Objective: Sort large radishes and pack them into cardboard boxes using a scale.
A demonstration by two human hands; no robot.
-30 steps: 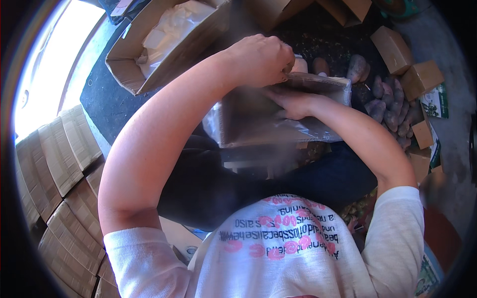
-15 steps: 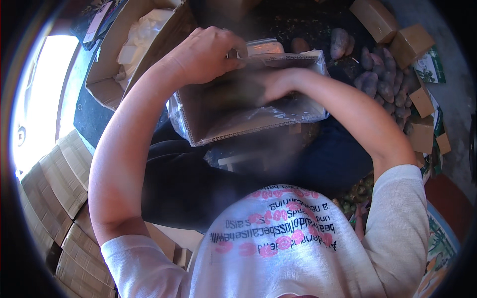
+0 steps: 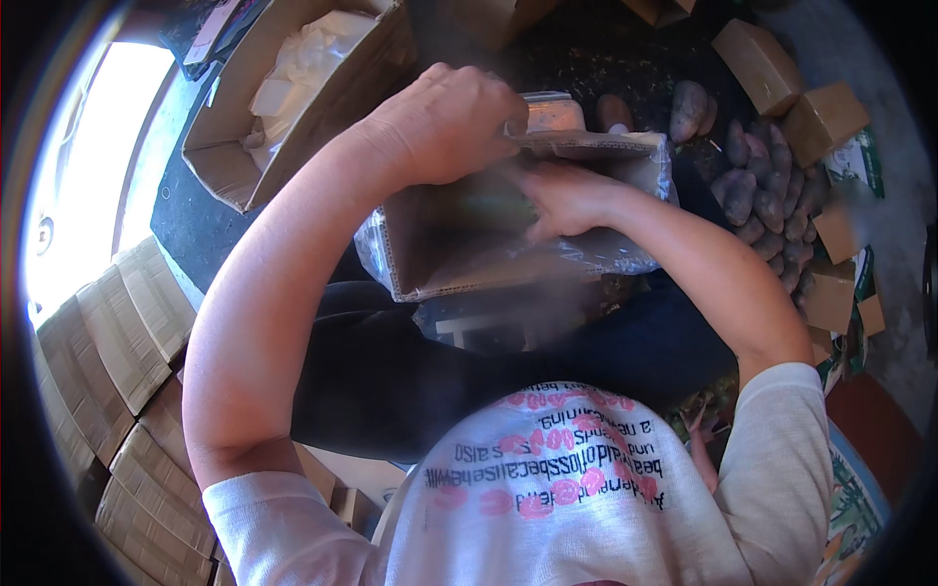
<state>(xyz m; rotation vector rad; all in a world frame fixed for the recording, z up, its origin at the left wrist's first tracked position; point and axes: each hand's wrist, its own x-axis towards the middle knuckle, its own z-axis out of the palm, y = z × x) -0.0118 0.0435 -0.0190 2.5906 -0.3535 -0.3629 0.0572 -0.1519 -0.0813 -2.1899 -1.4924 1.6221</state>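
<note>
An open cardboard box (image 3: 396,256) with a clear plastic liner (image 3: 616,256) sits in front of me, over my legs. My left hand (image 3: 464,122) reaches across its left side, with fingers curled closed at the far rim. Inside the box is my right hand (image 3: 572,200), thumb and fingers parted around a dim greenish, rounded thing (image 3: 484,210). Shadow and blur hide its kind, and the right fingertips are partly hidden.
Purplish sweet potatoes (image 3: 767,186) lie piled at the right, beside small open cartons (image 3: 826,117). A larger carton (image 3: 220,176) with white wrapping (image 3: 308,73) stands at the far left. Behind the box is a clear-lidded container (image 3: 553,112). Flattened cardboard (image 3: 117,332) lies at the near left.
The whole view has shifted, so the box and both hands appear further right and slightly lower. My right hand shows more plainly inside the box. My left hand stays at the far rim.
</note>
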